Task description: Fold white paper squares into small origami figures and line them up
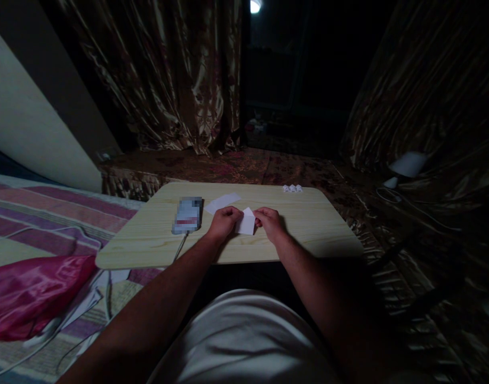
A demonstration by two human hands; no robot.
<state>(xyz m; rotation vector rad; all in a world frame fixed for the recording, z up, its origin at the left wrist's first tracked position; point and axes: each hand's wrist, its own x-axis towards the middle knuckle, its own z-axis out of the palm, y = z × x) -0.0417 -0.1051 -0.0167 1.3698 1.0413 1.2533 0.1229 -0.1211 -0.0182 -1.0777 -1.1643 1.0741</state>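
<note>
A small white piece of paper (246, 223), partly folded, is pinched between both my hands over the middle of a low light-wood table (300, 234). My left hand (223, 221) grips its left edge with curled fingers. My right hand (270, 220) grips its right edge, fingers also curled. Another white paper strip (222, 202) lies flat on the table just behind my left hand. Three tiny white folded paper pieces (293, 188) sit in a row near the table's far edge.
A phone (187, 215) with a cable lies on the table left of my hands. A striped bedcover (36, 224) with a pink shiny bag (32, 293) lies to the left. Dark patterned curtains (168, 74) hang behind; a white object (408, 162) rests at right.
</note>
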